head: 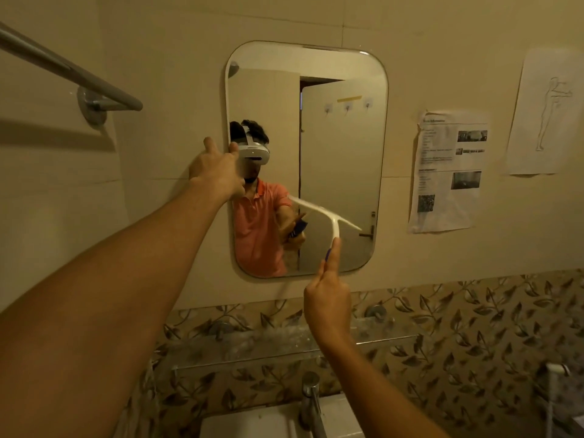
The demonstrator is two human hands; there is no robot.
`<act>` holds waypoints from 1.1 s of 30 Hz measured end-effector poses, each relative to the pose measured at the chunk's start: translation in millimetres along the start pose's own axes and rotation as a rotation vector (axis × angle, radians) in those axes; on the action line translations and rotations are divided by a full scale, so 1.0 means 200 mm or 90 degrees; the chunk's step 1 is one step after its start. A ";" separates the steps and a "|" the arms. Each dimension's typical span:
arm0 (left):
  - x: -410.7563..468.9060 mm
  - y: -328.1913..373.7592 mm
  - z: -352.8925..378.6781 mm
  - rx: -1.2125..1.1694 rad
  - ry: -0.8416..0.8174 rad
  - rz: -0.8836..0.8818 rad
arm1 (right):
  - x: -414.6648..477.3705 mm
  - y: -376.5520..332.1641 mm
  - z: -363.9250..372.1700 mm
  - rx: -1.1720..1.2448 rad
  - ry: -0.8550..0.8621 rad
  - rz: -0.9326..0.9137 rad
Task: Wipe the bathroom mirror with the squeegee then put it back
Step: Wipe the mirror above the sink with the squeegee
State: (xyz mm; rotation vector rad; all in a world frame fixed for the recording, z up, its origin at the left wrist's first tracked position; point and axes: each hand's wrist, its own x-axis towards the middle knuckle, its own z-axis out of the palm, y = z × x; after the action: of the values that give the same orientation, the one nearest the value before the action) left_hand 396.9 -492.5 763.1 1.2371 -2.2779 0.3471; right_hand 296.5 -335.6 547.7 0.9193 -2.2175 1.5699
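Squeegee (328,218): white T-shaped plastic, blade lying tilted against the lower middle of the mirror (344,147). Judging it light and stiff, edge flexible; best gripped on the blue-ended handle. Right hand (327,298) is pinching that handle, fingers extended along it. Left hand (218,170) is bracing, fingers spread, at the mirror's left edge. Glass shelf (284,346) is sitting below.

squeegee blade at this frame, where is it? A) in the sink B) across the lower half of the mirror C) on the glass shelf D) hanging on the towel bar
B: the right hand holds the squeegee by its handle, with the white blade slanting across the lower half of the mirror, while the left hand rests at the mirror's left edge.
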 end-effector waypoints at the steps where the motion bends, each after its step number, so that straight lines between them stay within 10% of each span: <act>1: 0.00 0.00 0.00 0.002 -0.002 -0.001 | -0.02 0.02 0.01 -0.012 -0.015 -0.010; 17: 0.03 0.00 -0.02 -0.032 -0.015 -0.023 | 0.32 -0.22 -0.21 -0.429 -0.173 -0.585; 33: -0.01 0.08 -0.02 -0.021 -0.035 -0.102 | 0.41 0.15 -0.15 -0.402 -0.206 -0.563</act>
State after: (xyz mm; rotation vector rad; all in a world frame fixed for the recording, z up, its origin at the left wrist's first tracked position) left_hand 385.8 -481.2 764.8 1.4172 -2.2030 0.2192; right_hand 211.2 -330.2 582.2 1.6593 -1.8295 0.3224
